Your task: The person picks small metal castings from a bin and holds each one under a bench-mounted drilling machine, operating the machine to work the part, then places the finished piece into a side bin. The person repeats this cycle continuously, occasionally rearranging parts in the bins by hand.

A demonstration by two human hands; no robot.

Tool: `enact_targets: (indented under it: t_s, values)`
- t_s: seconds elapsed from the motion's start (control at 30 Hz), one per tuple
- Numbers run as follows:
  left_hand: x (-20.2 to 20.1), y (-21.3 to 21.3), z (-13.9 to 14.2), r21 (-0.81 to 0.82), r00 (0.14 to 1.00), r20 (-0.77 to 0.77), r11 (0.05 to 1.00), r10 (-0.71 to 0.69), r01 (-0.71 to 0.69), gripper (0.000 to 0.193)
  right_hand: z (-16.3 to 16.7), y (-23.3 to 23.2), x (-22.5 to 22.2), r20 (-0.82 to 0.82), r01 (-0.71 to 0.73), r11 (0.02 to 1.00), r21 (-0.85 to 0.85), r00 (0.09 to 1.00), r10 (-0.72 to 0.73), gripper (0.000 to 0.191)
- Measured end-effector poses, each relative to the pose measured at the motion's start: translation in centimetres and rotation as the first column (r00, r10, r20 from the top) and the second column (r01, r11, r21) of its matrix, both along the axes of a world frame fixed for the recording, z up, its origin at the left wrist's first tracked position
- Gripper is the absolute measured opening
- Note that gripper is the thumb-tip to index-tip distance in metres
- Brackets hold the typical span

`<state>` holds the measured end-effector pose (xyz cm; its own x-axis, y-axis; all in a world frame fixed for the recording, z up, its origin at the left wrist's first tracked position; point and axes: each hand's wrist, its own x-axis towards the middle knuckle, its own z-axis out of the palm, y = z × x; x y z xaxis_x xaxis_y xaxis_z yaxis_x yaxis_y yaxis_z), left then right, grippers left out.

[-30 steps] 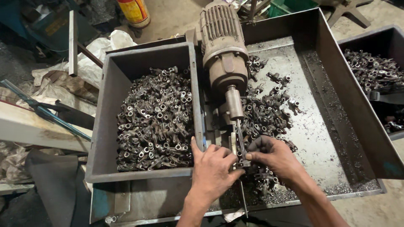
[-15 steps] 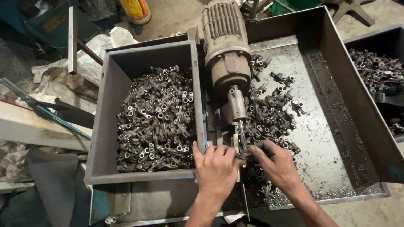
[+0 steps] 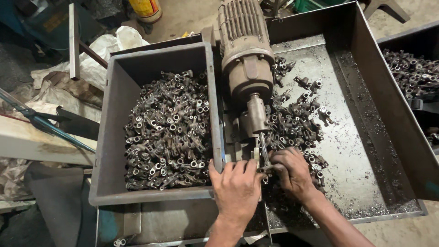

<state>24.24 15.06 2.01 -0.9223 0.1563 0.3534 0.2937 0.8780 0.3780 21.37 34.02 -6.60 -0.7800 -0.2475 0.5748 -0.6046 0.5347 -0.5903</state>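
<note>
Under the drill bit [image 3: 264,151], fingers [image 3: 279,165] pinching part [image 3: 267,168]

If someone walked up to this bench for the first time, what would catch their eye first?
Probably the ribbed electric motor at top centre, its spindle pointing down at the two hands: the left hand and right hand meet at a small metal part under its tip. Beside it on the left, a grey bin is heaped with small metal parts.

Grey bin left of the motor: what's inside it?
The grey bin is heaped with small dark metal parts, many with ring-shaped ends. The pile covers its floor, so nothing beneath shows.
</note>
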Motion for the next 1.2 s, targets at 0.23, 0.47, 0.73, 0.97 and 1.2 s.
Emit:
enact_targets:
  t_s: [0.23,0.47,0.73,0.97,1.2]
  values:
    - [-0.1,0.0,-0.5,-0.033,1.000,-0.019,0.999,-0.009,0.008,0.026,-1.0,0.3,-0.1,0.029,-0.011,1.000,-0.007,1.000,0.012,0.021]
    - [-0.2,-0.3,-0.5,-0.091,0.998,-0.032,0.995,-0.045,0.042,0.034,-0.9,0.0,0.1,0.109,0.073,0.997,0.031,0.991,-0.076,0.018]
    - [-0.5,-0.7,-1.0,-0.137,0.995,-0.013,0.986,-0.095,0.092,0.035,0.8,-0.8,0.8,0.138,0.160,0.987,0.021,0.977,-0.162,0.018]
    - [-0.9,-0.9,-0.6,-0.121,0.986,0.120,0.984,-0.114,0.129,0.017,1.7,-0.3,2.4,0.253,0.159,0.986,0.048,0.953,-0.166,0.017]
    - [0.1,-3.8,-1.6,0.553,0.950,0.162,0.822,-0.267,0.136,0.017,1.2,3.1,4.6,0.365,0.191,0.981,-0.017,0.915,-0.172,0.021]
